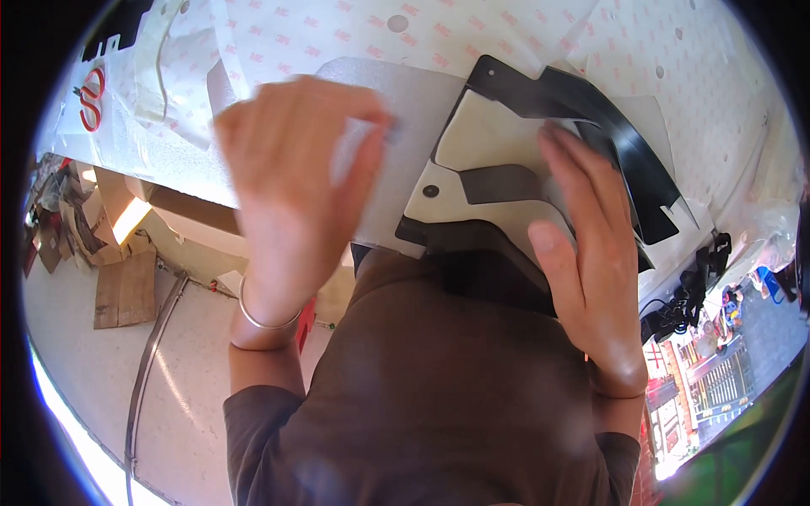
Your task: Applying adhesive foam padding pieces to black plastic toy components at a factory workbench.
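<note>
A flat panel with a cream foam-like face and glossy black plastic edging lies on the table by its near edge, to the right. A dark grey strip crosses the cream part. My right hand is over the panel's right portion, fingers stretched out and thumb apart; whether it touches the surface is unclear. Left of the panel, my left hand is raised and blurred, with curled fingers and the thumb tip meeting the index finger. A small greyish blur shows at that pinch, too smeared to name.
White sheeting with a pale red print covers the table, and a translucent foam sheet lies beside the panel. Red-handled scissors rest far left. Black cables hang at the right edge. Cardboard is below left.
</note>
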`<state>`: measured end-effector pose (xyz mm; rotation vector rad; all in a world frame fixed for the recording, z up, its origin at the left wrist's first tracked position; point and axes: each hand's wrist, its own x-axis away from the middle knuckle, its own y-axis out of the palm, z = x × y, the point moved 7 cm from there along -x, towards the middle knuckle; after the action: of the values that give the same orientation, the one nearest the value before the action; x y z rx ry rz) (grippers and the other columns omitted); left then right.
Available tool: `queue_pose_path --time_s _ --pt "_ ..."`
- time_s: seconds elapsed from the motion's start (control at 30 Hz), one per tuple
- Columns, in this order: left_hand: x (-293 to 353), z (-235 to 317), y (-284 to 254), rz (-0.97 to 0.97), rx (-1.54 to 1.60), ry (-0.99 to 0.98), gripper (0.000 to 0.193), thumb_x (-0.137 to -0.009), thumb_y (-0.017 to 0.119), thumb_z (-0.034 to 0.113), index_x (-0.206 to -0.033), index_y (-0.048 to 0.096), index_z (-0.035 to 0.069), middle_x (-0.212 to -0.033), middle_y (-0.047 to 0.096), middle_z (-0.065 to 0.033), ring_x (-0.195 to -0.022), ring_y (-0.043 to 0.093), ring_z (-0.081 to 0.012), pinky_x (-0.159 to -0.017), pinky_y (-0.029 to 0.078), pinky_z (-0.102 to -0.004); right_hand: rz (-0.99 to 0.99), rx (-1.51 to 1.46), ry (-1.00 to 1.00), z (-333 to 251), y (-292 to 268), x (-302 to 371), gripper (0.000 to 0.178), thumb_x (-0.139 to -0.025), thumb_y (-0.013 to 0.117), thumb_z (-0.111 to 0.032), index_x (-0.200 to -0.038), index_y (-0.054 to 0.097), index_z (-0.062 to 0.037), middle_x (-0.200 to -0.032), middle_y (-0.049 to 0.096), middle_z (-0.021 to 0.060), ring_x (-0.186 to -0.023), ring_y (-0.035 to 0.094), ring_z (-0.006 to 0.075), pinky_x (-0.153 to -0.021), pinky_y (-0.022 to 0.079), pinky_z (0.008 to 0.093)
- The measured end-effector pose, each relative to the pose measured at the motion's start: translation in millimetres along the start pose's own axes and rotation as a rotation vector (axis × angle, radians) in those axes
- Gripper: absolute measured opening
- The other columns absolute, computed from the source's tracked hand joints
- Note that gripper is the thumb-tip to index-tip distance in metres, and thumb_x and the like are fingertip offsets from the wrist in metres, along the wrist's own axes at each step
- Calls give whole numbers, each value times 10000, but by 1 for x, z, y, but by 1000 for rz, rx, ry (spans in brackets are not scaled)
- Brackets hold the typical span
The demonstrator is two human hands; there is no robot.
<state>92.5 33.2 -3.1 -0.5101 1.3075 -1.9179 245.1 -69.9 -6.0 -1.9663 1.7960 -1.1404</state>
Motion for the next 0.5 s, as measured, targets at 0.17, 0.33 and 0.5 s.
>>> queue_pose_path --time_s 0.17,0.33,0.5 --pt "20 24 37 -177 -1 316 442 -698 650 44 -1103 663 221 -1149 590 99 -1049 512 -155 -824 337 -325 -38 103 -88 -10 8 -13 439 -936 460 -259 -1247 520 45 -1271 478 172 -1142 448 348 -994 340 389" --pt "18 19 44 -62 34 242 455 -687 639 82 -1119 657 225 -1171 588 117 -1069 514 -150 -755 280 -310 -18 96 -84 -18 14 -22 412 -933 459 -231 -1230 539 43 -1227 496 163 -1131 445 332 -986 339 387" --pt "35 7 39 -22 80 352 386 -675 668 86 -1047 673 190 -1123 602 88 -1037 534 -156 -785 286 -317 -12 -152 -100 4 6 -12 353 -893 563 -215 -1106 572 66 -1046 530 144 -948 496 326 -847 409 378"
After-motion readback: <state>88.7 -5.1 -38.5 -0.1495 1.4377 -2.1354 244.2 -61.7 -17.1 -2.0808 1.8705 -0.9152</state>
